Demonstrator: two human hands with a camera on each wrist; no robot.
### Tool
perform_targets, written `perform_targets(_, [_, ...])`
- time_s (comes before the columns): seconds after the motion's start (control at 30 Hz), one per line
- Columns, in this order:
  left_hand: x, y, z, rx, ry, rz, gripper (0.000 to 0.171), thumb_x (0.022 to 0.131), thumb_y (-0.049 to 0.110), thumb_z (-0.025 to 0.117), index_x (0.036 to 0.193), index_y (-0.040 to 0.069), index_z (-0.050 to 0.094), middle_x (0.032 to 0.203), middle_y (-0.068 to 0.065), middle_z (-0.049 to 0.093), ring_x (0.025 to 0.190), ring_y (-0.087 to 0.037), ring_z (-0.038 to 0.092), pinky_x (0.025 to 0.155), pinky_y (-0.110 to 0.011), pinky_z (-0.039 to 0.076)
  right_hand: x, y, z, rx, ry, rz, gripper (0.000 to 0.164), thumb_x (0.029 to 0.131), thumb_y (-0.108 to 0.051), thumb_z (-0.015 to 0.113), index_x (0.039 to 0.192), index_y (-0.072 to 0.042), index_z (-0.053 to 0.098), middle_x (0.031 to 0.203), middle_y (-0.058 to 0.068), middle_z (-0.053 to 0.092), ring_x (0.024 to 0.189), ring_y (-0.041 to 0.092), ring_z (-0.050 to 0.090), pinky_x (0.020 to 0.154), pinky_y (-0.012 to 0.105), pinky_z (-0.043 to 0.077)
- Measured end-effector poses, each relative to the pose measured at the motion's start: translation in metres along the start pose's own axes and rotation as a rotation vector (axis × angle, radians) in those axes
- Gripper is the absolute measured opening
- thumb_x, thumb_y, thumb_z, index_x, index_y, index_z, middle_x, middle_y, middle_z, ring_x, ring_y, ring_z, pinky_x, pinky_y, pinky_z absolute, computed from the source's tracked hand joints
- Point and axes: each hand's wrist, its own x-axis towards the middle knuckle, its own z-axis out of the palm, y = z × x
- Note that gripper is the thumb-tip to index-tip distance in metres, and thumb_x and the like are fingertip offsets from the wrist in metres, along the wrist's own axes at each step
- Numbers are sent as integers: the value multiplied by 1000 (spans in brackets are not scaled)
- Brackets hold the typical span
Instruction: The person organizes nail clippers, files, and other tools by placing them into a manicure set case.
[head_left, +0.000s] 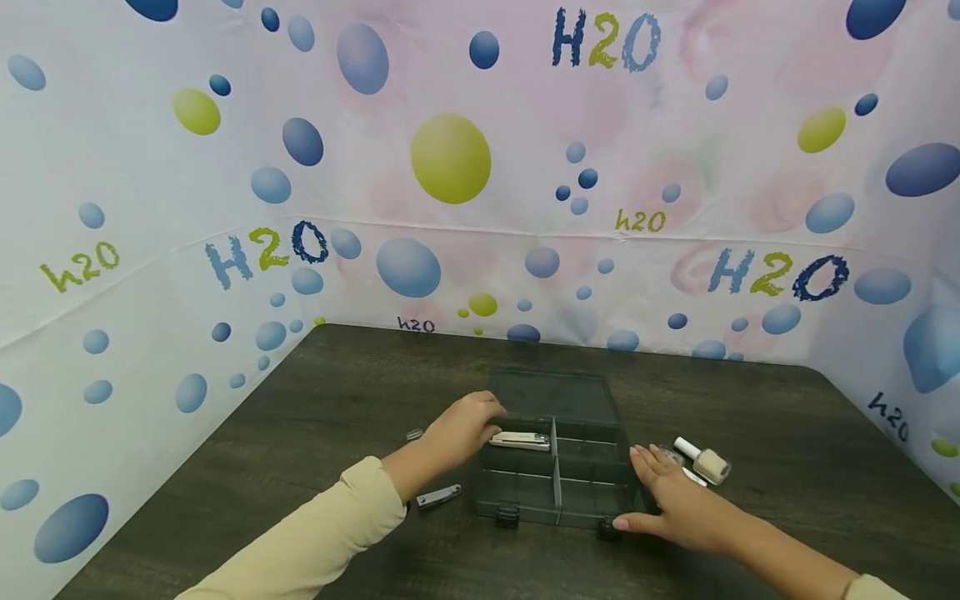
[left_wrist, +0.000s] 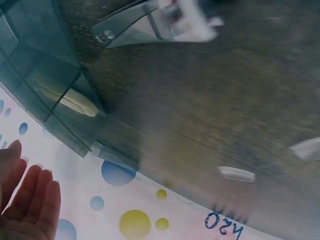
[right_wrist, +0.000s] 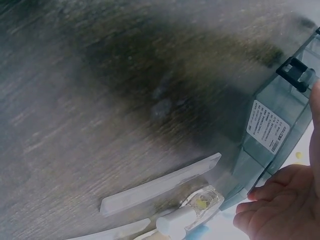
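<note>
A dark see-through divided box (head_left: 557, 500) lies with its lid (head_left: 551, 396) folded back. In its back left compartment is a cream-topped nail clipper (head_left: 521, 440), also visible through the box in the left wrist view. My left hand (head_left: 463, 425) is over the box's left edge, beside that clipper; the left wrist view shows its fingers (left_wrist: 37, 200) loosely extended and holding nothing. My right hand (head_left: 675, 500) rests against the box's right side, fingers extended along the wall, thumb at the front right latch (head_left: 607, 527).
Left of the box lie a silver nail clipper (head_left: 438, 497) and a small clear piece (head_left: 414, 434). To its right are a cream nail polish bottle (head_left: 711, 467) with a white cap, a clear bottle (right_wrist: 202, 200) and a pale flat strip (right_wrist: 160, 185). A printed curtain (head_left: 450, 275) stands behind the table.
</note>
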Motion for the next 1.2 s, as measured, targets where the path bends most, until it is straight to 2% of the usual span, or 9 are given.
perform_targets(0.23, [-21,-5,-4,-74,70,-4,21,84,9,67,103,-1,67,101,-10,65,94,-24,64,79,-34,55,-1,0,-1,-8,-2,4,104,76,-61,61,139,15,27,144,36,24,133,55,18,103,68,21])
perform_targets(0.4, [-39,-7,0,-124,103,-33,24,84,13,67,104,0,67,103,-9,64,96,-23,64,80,-35,55,-4,1,-3,-12,2,12,103,77,-60,62,139,15,27,144,36,24,133,56,17,103,68,20])
perform_targets(0.6, [-61,-15,0,-138,159,-78,23,83,15,69,101,0,67,100,-7,65,93,-23,65,77,-35,55,-2,-2,-4,-10,6,3,103,77,-62,60,140,14,27,145,35,24,134,54,18,104,68,20])
perform_targets(0.9, [-99,-27,1,-227,22,-163,32,81,22,71,100,-3,66,98,-10,65,88,-24,63,74,-35,55,-2,-3,-2,-22,6,1,104,77,-62,60,139,14,27,144,35,25,133,54,19,104,68,21])
perform_targets(1.2, [-113,-29,4,-236,-29,-190,29,76,19,76,94,-2,67,88,-4,61,76,-13,57,63,-22,51,-1,-3,-4,-32,1,0,103,77,-62,60,140,14,28,145,34,26,133,54,20,104,67,21])
